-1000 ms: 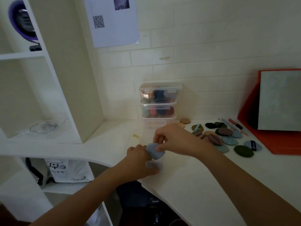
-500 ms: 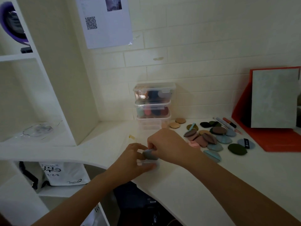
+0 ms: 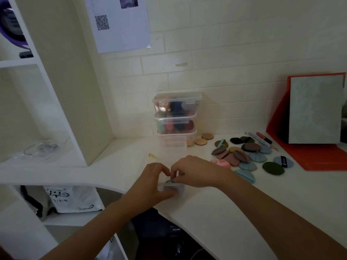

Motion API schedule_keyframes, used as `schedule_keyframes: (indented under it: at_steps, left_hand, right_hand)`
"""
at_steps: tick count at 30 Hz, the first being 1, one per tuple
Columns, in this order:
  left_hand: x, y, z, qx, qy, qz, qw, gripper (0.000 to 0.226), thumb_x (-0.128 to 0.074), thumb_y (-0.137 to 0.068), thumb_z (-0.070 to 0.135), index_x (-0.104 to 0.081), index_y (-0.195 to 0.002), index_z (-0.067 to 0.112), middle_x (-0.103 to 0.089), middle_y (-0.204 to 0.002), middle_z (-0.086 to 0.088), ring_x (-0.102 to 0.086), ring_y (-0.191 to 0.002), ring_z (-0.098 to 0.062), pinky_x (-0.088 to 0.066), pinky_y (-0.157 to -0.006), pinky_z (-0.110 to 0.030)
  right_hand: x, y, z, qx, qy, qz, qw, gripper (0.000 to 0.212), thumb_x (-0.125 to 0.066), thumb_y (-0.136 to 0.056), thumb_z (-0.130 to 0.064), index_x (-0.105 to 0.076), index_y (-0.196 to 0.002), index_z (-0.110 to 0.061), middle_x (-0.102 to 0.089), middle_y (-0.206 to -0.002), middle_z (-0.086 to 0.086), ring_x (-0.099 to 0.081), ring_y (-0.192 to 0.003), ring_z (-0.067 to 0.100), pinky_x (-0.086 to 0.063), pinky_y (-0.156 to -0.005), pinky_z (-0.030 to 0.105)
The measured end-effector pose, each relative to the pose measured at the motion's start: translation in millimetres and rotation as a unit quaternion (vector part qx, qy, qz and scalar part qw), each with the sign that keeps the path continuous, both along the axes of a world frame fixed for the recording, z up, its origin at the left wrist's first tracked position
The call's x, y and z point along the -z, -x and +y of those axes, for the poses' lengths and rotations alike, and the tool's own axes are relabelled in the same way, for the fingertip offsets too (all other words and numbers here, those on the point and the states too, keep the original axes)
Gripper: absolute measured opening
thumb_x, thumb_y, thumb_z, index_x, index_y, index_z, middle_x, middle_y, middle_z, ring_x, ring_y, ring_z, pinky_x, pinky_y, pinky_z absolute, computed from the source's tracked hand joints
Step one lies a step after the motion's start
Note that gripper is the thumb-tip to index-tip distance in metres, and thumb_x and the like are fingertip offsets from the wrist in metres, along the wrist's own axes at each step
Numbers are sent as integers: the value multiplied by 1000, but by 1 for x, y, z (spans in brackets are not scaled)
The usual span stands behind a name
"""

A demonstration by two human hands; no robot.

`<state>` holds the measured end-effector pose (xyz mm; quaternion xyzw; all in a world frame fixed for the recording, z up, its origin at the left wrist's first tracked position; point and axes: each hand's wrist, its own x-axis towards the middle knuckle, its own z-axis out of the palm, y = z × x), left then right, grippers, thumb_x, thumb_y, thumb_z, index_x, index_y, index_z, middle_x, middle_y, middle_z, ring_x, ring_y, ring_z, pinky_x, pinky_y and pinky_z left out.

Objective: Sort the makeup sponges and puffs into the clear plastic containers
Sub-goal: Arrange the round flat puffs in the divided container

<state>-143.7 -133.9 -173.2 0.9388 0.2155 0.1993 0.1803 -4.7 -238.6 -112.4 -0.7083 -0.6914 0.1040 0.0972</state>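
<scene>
A small clear plastic container point(image 3: 179, 188) sits near the desk's front edge. My left hand point(image 3: 150, 182) grips its left side. My right hand point(image 3: 191, 172) pinches a grey-blue puff point(image 3: 169, 181) and holds it down inside the container; most of the puff is hidden by my fingers. A pile of loose puffs point(image 3: 244, 156) in brown, blue, green and pink lies to the right. Against the wall stands a stack of clear containers point(image 3: 176, 117), the upper two filled with sponges.
An orange stand with a grey board point(image 3: 315, 113) leans at the right. Pens point(image 3: 261, 139) lie beside it. A white shelf unit point(image 3: 56, 91) bounds the left. The desk edge point(image 3: 131, 192) curves in front of my hands.
My right hand has lowered the grey-blue puff from above the desk into the small clear container, and my left hand has closed around the container's side.
</scene>
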Motion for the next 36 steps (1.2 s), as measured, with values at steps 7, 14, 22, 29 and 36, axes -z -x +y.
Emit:
schedule_keyframes:
  at_steps: [7, 14, 22, 29, 36]
  left_hand:
    - [3, -6, -6, 25, -68, 30, 997, 66, -37, -70, 70, -68, -110, 27, -52, -127, 10, -32, -122, -8, -21, -95, -15]
    - [4, -11, -8, 31, -93, 24, 995, 72, -33, -69, 71, -68, -103, 18, -60, -109, 4, -42, -108, -12, -28, -89, -19]
    - [3, -15, -18, 24, -91, 31, 995, 75, -30, -67, 72, -68, -100, 16, -58, -106, 4, -41, -106, -12, -26, -84, -18]
    - [-1, -21, -32, 12, -71, 25, 997, 84, -23, -68, 78, -69, -97, 15, -58, -103, 1, -41, -105, -12, -31, -87, -23]
    - [2, -30, -46, 11, -67, 21, 997, 85, -27, -64, 78, -71, -99, 14, -60, -105, 0, -40, -107, -13, -28, -87, -18]
  right_hand:
    - [-15, -20, -11, -8, 51, 90, 995, 20, -52, -95, -23, -66, -111, -22, -62, -94, -13, -60, -70, 5, -47, -67, 18]
    - [-26, -70, -32, 173, -45, 20, 984, 11, -70, -82, -23, -62, -82, -15, -58, -76, -7, -53, -63, 7, -40, -55, 20]
    - [-5, -98, -45, 302, 240, -135, 913, 68, -67, -81, -48, -44, -134, -11, -60, -115, 5, -58, -84, 20, -47, -81, 32]
    - [3, -99, -41, 271, 238, -204, 910, 54, -68, -81, -28, -49, -128, -12, -58, -117, 3, -58, -97, 20, -47, -79, 32]
    - [-32, -69, -49, 269, 63, -248, 928, 10, -56, -86, -15, -48, -79, -17, -47, -72, 0, -50, -81, 21, -38, -69, 28]
